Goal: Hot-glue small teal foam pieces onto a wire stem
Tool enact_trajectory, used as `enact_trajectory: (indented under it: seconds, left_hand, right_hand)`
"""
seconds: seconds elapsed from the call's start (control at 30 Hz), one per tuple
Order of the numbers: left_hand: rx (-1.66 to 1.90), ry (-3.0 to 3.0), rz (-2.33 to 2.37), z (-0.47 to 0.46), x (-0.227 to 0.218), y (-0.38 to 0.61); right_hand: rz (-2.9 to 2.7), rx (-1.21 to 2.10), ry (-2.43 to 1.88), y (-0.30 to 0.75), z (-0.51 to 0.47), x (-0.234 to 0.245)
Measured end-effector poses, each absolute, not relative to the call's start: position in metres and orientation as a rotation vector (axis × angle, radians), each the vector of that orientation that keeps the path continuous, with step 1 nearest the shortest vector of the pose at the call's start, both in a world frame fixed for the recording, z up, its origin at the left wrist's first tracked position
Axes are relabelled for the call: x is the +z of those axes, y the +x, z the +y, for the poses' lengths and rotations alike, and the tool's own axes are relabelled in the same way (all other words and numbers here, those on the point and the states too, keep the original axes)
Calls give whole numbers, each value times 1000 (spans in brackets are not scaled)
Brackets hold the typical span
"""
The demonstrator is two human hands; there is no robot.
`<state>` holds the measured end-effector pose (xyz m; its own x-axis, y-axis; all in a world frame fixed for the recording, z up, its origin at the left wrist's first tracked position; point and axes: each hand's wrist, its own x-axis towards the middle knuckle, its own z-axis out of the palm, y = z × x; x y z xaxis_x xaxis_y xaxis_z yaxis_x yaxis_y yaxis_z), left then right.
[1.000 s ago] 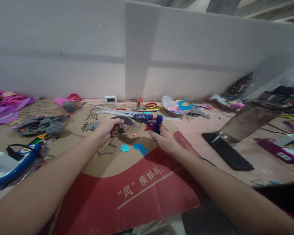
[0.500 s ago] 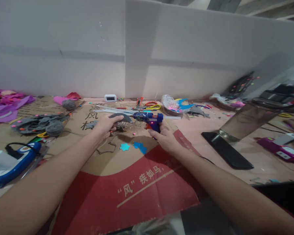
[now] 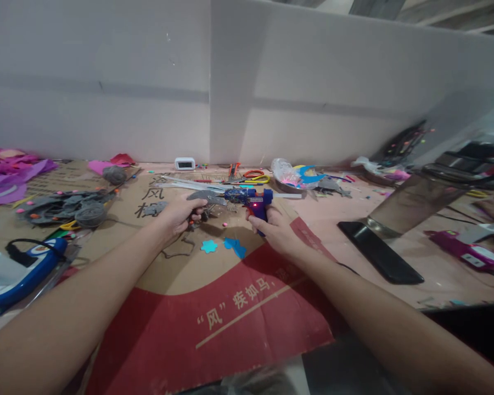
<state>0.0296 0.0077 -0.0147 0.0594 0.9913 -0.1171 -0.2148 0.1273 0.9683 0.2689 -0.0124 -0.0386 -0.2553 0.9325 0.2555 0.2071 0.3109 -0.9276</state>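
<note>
My right hand is closed around the grip of a blue hot glue gun, whose small red light is lit. A whitish glue stick pokes out of its back end. The gun's nozzle points left, right at the end of a dark grey curved piece. My left hand pinches that piece between thumb and fingers; whether nozzle and piece touch I cannot tell. Below the hands, a light-blue flower cutout and a darker blue cutout lie on the cardboard.
Left are grey yarn pieces and a blue-and-white device. Behind the hands lie glue sticks, scissors and a small white clock. On the right stand a large tilted container and a magenta device.
The grey piece has tilted slightly in my left hand, its right end now just under the nozzle. My right hand and the glue gun have barely moved.
</note>
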Motion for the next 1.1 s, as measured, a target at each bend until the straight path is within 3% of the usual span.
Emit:
enact_trajectory:
  seconds: [1.1]
  left_hand:
    - [1061,988,1221,3,-12,35]
  right_hand:
    - [-1757,966,-1088,265,-15,-45]
